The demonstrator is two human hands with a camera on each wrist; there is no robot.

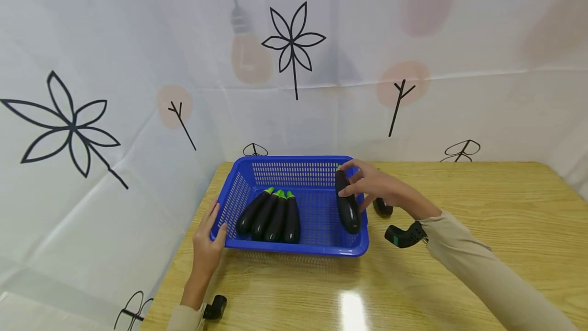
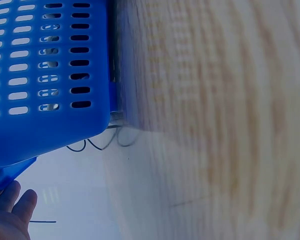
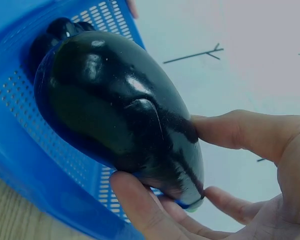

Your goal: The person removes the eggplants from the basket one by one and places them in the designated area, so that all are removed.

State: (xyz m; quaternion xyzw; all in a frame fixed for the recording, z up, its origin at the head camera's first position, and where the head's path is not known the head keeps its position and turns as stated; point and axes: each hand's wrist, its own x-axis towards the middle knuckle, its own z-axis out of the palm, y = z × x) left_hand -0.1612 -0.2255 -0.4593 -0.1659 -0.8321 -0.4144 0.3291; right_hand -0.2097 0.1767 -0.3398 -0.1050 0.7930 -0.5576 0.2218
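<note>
My right hand holds a dark purple eggplant by its upper part, over the right end of a blue plastic basket. In the right wrist view, thumb and fingers pinch the eggplant near its narrow green-tipped end, while its fat end points away over the basket. Several more eggplants lie side by side in the basket's left half, green caps toward the back. My left hand rests at the basket's left front corner, its fingers extended along the side rim and its thumb near the front edge.
Just right of the basket, another eggplant lies on the wooden table, partly hidden behind the right hand. A white cloth with plant drawings hangs behind and to the left. Each wrist wears a black camera.
</note>
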